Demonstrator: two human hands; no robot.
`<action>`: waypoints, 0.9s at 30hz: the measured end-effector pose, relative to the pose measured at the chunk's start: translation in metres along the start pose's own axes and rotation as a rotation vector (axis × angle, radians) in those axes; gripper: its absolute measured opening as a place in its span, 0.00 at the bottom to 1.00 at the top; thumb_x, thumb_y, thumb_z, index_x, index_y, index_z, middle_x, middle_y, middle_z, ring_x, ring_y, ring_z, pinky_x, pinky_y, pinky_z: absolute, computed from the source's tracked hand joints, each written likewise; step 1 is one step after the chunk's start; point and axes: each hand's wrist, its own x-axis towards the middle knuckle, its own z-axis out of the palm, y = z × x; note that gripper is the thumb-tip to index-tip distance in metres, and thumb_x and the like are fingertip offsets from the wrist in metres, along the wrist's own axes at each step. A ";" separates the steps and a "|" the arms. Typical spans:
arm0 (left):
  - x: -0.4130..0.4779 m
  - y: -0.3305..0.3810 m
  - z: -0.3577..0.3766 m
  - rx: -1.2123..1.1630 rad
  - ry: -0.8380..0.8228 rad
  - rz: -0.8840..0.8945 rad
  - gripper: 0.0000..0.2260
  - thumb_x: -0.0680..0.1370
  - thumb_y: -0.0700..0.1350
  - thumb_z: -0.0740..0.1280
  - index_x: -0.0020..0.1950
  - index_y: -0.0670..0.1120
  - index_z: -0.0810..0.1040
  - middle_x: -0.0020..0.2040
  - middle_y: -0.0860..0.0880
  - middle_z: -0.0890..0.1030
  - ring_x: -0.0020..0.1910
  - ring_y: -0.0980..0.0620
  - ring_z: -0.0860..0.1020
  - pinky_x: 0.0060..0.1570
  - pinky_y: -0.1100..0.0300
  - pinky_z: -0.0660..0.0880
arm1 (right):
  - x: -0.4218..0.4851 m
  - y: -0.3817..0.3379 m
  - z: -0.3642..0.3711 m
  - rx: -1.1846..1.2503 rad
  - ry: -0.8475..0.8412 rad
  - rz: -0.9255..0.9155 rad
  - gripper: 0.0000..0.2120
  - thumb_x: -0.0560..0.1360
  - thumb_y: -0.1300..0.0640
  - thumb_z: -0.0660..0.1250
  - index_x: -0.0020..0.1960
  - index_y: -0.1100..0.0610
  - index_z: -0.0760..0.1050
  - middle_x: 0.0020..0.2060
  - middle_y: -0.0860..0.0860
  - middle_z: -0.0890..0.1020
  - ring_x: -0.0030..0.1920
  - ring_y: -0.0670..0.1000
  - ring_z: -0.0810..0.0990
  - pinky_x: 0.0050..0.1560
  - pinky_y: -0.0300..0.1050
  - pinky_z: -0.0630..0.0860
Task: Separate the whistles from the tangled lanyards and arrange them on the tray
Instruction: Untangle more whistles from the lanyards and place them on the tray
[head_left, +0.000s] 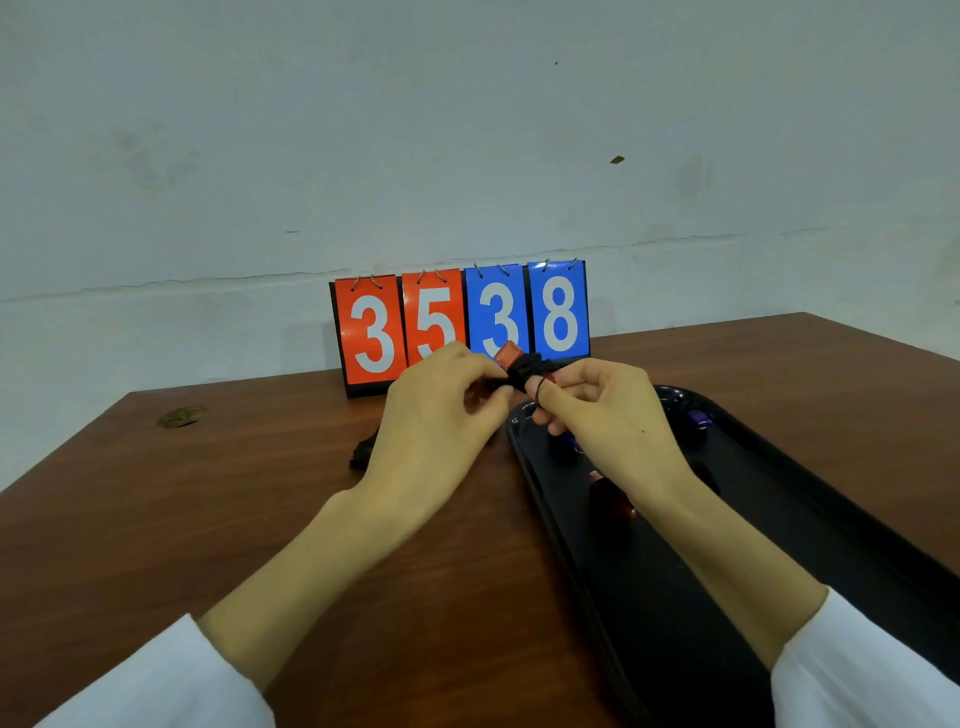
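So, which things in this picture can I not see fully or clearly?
All in the head view:
- Red whistle: only one end shows; the lanyard tangle, left hand and right hand cover the rest.
- Blue whistle on the tray: mostly under the right hand.
- Loose lanyard on the table: partly behind the left hand.
- Tray: near end cut off by the bottom edge.

The brown wooden worktop (260, 519) carries a black tray (649, 597) at the right, a flip scoreboard (460, 322) at its far edge, and a black lanyard bundle (363, 449) left of the tray.
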 end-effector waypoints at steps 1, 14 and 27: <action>0.000 0.000 0.000 -0.061 0.022 -0.032 0.05 0.75 0.44 0.69 0.50 0.48 0.81 0.44 0.54 0.78 0.42 0.58 0.75 0.44 0.70 0.71 | 0.000 0.000 0.000 0.005 -0.006 -0.003 0.05 0.73 0.53 0.69 0.44 0.55 0.78 0.33 0.50 0.83 0.31 0.41 0.79 0.38 0.32 0.75; 0.003 -0.001 -0.005 -0.631 0.137 -0.311 0.06 0.74 0.40 0.70 0.48 0.49 0.78 0.41 0.52 0.82 0.40 0.56 0.82 0.42 0.66 0.78 | -0.004 -0.004 0.004 0.056 -0.082 -0.029 0.04 0.73 0.54 0.69 0.44 0.55 0.77 0.32 0.47 0.82 0.29 0.37 0.78 0.31 0.26 0.70; 0.004 -0.007 -0.006 -0.338 0.051 -0.131 0.07 0.73 0.44 0.71 0.49 0.52 0.81 0.43 0.62 0.79 0.48 0.66 0.77 0.46 0.77 0.71 | -0.005 -0.003 0.004 0.024 -0.057 -0.034 0.06 0.72 0.53 0.70 0.45 0.56 0.78 0.32 0.48 0.83 0.30 0.38 0.78 0.34 0.28 0.73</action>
